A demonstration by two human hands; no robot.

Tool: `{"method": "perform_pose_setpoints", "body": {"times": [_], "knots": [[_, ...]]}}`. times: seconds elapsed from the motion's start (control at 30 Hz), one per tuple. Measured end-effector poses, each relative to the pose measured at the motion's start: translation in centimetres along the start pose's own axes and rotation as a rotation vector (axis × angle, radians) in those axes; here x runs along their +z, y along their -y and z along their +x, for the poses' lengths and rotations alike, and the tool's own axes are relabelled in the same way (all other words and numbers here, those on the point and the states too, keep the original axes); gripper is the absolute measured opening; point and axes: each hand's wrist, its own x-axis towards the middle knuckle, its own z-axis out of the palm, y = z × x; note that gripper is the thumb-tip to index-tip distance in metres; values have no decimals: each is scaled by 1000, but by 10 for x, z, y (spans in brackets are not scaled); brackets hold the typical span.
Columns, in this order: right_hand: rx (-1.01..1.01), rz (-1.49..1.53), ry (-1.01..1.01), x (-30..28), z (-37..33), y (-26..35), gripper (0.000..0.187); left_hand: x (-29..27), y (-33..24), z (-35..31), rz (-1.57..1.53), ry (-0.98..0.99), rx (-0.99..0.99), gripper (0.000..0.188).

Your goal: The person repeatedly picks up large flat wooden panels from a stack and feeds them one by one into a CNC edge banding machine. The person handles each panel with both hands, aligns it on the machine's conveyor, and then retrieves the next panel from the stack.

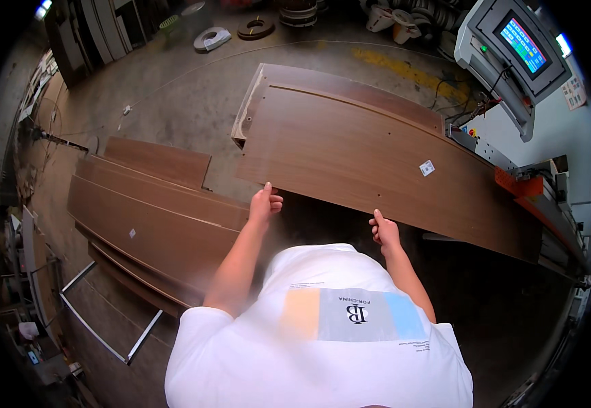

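A large brown wood-grain panel (pixel 343 149) lies across in front of me, with a small white label (pixel 426 167) and several small holes on its face. My left hand (pixel 267 202) is closed on the panel's near edge by its left corner, thumb on top. Farther right along that edge, my right hand (pixel 385 230) pinches it the same way, the fingers curled below. What supports the panel from underneath is mostly hidden. Its right end reaches a machine with an orange part (pixel 518 183).
On my left stands a stack of brown panels (pixel 152 217) with a metal frame (pixel 95 333) beside it. A control screen (pixel 523 44) hangs at the upper right. Rolls of edging strip (pixel 256 28) and buckets (pixel 404 27) sit on the far floor.
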Motion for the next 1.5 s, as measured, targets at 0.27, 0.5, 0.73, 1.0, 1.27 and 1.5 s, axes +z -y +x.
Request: {"method": "perform_pose_setpoints", "body": {"times": [0.27,0.5,0.73,1.0,1.27,1.5], "knots": [[14,155,-202,-36,7,-6,44,47,17,-4,146,87,-11,43],[-7,227,-335,-82,13,-14,43,86,38,-14,221,213,-104,44],[-16,295,-492,-131,28,-22,43,98,79,-25,513,464,-76,31],[56,190,-486,-97,21,-24,50,9,156,-30,573,306,-170,22],[59,358,-102,-1,-2,-4,40,-58,177,2,596,189,-276,22],[-34,354,-343,-35,10,-13,42,-51,210,2,908,350,-247,35]]}}
